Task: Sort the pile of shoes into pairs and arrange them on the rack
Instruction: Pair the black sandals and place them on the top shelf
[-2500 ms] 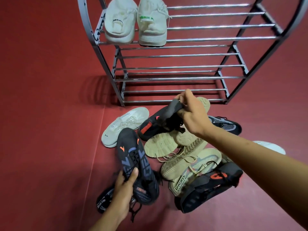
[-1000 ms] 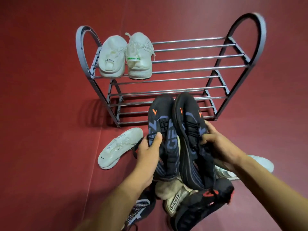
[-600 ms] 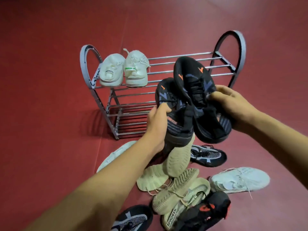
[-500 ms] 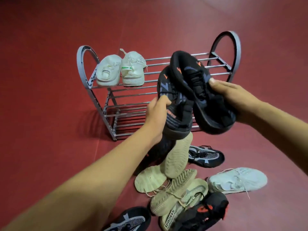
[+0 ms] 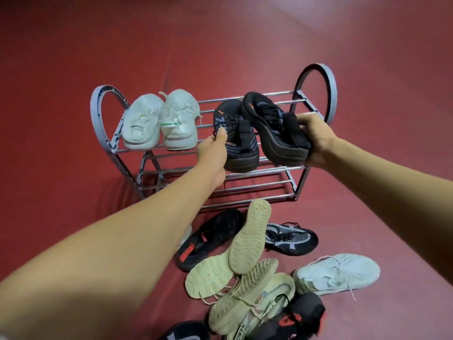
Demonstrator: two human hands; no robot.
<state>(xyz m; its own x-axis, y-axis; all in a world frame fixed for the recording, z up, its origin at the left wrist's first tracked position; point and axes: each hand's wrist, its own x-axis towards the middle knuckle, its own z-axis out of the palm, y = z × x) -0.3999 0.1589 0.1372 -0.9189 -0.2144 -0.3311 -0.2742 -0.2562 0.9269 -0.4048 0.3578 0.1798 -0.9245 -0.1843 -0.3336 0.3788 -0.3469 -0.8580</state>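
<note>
A metal shoe rack [image 5: 316,77] with chrome bars stands on the red floor. A pair of white sneakers [image 5: 160,121] sits at the left of its top shelf. My left hand [image 5: 213,150] grips one black sneaker with blue stripes and an orange mark [image 5: 239,143], its toe over the top shelf just right of the white pair. My right hand [image 5: 316,141] grips the matching black sneaker [image 5: 272,126], held tilted above the shelf beside the first. Below the rack lies the pile of shoes [image 5: 247,266].
The pile holds beige sneakers sole-up [image 5: 247,241], a black and red shoe [image 5: 208,239], a black and grey sneaker [image 5: 289,239], a single white sneaker [image 5: 338,273] at the right, and dark shoes [image 5: 294,320] at the bottom edge. The rack's lower shelves [image 5: 257,187] carry nothing.
Both hands have carried the black pair forward and down from in front of the rack to its top shelf, next to the white sneakers. The view has moved closer.
</note>
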